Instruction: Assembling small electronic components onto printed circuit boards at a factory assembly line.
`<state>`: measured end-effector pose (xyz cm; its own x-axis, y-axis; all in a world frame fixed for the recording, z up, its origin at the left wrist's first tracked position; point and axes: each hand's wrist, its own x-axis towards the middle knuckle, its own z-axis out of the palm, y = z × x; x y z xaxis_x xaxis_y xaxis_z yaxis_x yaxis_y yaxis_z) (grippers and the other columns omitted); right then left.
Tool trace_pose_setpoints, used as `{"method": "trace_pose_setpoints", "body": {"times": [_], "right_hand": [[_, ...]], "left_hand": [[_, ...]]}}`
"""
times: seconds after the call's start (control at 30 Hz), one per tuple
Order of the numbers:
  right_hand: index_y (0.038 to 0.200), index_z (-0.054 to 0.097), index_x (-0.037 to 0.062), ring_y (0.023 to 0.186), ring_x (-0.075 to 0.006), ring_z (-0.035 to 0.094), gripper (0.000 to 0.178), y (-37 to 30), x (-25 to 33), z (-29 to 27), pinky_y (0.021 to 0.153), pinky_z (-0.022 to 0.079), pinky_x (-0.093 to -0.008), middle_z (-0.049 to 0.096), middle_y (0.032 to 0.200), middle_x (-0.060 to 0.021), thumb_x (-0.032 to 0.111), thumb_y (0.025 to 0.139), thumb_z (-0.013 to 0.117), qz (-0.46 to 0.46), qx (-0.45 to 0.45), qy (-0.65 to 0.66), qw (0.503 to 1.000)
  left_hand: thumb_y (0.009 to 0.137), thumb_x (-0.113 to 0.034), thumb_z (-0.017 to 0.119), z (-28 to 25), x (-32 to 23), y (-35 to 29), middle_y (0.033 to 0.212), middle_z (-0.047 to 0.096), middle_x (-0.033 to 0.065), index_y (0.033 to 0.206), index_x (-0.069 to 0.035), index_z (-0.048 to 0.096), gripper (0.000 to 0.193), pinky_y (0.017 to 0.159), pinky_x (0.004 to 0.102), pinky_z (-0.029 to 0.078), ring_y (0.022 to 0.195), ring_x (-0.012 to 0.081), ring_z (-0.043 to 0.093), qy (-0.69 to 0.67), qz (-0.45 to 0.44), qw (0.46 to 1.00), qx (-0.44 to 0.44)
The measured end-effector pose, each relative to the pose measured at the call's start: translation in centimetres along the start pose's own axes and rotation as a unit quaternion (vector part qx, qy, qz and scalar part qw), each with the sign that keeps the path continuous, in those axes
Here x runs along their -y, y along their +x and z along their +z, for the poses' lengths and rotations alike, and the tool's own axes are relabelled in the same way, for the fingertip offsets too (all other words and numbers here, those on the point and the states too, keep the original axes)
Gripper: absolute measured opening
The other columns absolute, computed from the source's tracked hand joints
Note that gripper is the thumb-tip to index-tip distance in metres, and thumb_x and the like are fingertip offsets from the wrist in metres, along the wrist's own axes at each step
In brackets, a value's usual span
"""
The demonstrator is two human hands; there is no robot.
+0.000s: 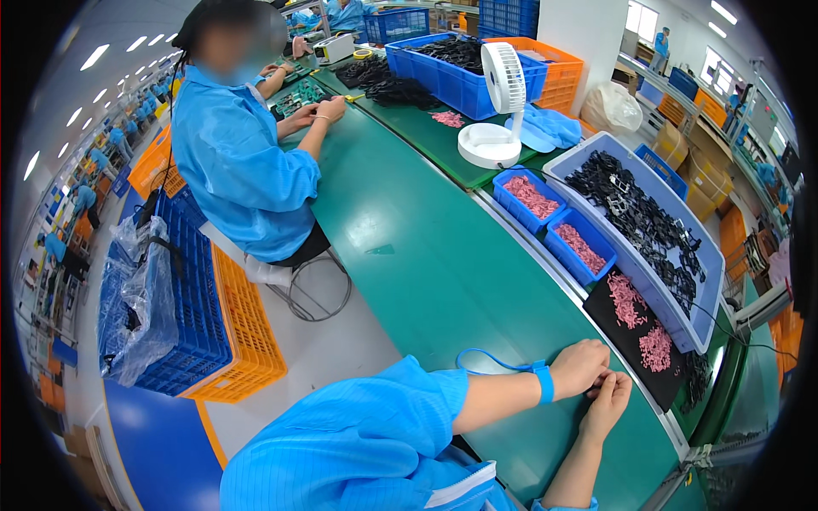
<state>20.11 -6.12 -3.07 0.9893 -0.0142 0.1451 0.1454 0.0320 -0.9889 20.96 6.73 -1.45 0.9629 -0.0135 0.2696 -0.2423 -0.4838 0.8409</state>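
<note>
My left hand (580,366), with a blue wrist strap (543,381) on its wrist, and my right hand (607,407) meet over the green work surface (426,281). Both are closed, fingertips pressed together. Something small and dark shows between them, mostly hidden by the fingers, so its kind cannot be made out. Just beyond my hands lies a black mat (609,311) with two piles of small pink parts (655,348). A large grey-blue bin (705,317) beside the mat holds many black parts (630,204).
Two small blue bins (554,238) of pink parts stand beyond the mat. A white fan (490,146) and a blue crate (409,70) of black parts stand farther back. At the far left a co-worker (239,162) handles green boards. Stacked crates (223,315) stand on the floor.
</note>
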Motion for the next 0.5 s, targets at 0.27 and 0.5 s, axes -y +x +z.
{"method": "trace_pose_setpoints", "body": {"times": [0.27, 0.5], "right_hand": [[0.093, 0.048, 0.0043, 0.06, -0.0036, 0.045, 0.013, 0.08, -0.47, -0.32, 0.052, 0.036, -0.0165, 0.057, 0.079, -0.0022, 0.015, 0.1, 0.046, -0.007, 0.007, 0.005, 1.0], [0.093, 0.047, 0.004, 0.063, -0.0046, 0.048, 0.012, -0.11, -0.1, 0.11, 0.052, 0.038, -0.0169, 0.059, 0.081, -0.0035, 0.014, 0.1, 0.046, -0.01, 0.004, 0.01, 1.0]], "left_hand": [[0.083, -0.015, 0.06, -0.04, -0.08, -0.09, 0.086, 0.06, 0.0127, 0.078, -0.003, 0.06, 0.013, 0.076, 0.0418, 0.048, 0.087, 0.0319, 0.058, 0.002, 0.012, 1.0, 0.001], [0.084, -0.013, 0.059, -0.3, 0.05, -0.3, 0.085, 0.061, 0.0126, 0.078, -0.003, 0.06, 0.011, 0.075, 0.0422, 0.048, 0.086, 0.0322, 0.059, 0.015, 0.014, 1.0, -0.001]]}}
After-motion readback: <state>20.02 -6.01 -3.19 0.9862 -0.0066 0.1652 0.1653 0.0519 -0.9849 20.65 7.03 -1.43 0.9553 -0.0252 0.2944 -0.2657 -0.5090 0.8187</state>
